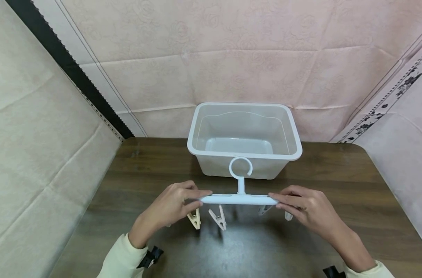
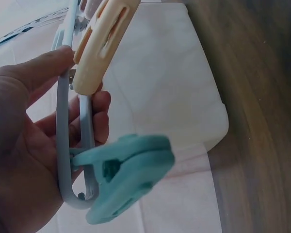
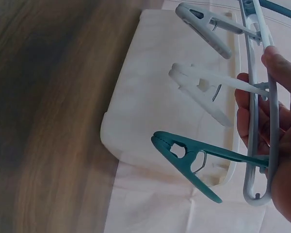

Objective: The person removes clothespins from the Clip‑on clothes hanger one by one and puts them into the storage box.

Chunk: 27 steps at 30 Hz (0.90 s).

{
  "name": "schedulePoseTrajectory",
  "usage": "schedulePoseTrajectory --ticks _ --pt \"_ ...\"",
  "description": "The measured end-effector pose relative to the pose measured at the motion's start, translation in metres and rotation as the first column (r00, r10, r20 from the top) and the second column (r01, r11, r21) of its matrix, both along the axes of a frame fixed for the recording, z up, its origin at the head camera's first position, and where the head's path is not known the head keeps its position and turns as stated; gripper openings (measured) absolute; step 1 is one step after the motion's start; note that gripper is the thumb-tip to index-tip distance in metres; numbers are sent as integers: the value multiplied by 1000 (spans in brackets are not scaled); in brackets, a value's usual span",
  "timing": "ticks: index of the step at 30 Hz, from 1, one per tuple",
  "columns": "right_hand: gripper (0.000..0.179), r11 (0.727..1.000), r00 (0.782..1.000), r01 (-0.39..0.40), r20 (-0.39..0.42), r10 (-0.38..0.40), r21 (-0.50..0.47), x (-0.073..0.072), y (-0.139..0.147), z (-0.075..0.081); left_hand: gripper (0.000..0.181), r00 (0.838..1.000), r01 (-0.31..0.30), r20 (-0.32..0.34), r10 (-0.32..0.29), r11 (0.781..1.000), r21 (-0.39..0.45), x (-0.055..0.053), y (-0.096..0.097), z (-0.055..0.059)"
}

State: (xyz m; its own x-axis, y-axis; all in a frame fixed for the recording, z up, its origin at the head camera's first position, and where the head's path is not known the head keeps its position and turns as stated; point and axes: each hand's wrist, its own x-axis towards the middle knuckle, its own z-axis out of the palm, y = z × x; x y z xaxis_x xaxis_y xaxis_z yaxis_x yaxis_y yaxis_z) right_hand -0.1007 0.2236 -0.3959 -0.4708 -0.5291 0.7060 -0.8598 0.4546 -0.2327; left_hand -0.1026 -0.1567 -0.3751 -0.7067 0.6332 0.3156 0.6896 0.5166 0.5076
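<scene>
Fingers, left hand (image 1: 178,200): grasping. The thumb lies on one side of the pale blue plastic clip hanger (image 1: 239,199), the fingertips on the other, at its left end. Fingers, right hand (image 1: 308,208): grasping likewise at the right end.

The hanger, a narrow looped frame with an open round hook, is held roughly level above the desk, hook upward. Below the frame hang a cream-yellow plastic peg (image 1: 195,221) and a pale pinkish peg (image 1: 219,220). The left wrist view shows a light teal peg (image 2: 136,160) close to the left end; the right wrist view shows a grey peg (image 3: 203,29), a white peg (image 3: 199,90) and, nearest the right end, a dark teal peg (image 3: 194,155).

On sound handling, in my judgement: keep the grips evenly spaced about the hook, lift both ends together, and pinch the frame alone so the pegs swing free. Squeezing a peg or tipping one end could tangle them.

Beyond the hanger, a white rectangular plastic tub (image 1: 243,156) stands by the far edge of the brown wood-grain desk (image 1: 155,164), about midway between its far corners; nothing is visible inside. Behind that edge hangs a pale pink patterned cloth (image 1: 232,77).
</scene>
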Motion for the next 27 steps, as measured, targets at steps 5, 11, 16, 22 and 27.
schedulePoseTrajectory --ticks 5,11,16,22,27 --pt "35 1000 1000 -12 -10 12 6 -2 -4 2 32 999 37 19 -37 999 -20 -3 2 1" --pt "35 1000 1000 -23 -17 23 5 -6 -7 3 32 999 45 32 -44 999 -26 -2 3 1" --pt "35 1000 999 -20 -35 20 11 -7 -8 4 32 999 40 -2 -40 999 -28 -3 2 1" --pt "38 1000 998 9 -68 -7 29 -7 -10 7 32 997 36 -70 -37 999 -22 -2 2 -3" --pt "38 999 996 27 -81 -24 27 -6 -12 8 31 995 21 -97 -21 1000 0 -2 2 -6"
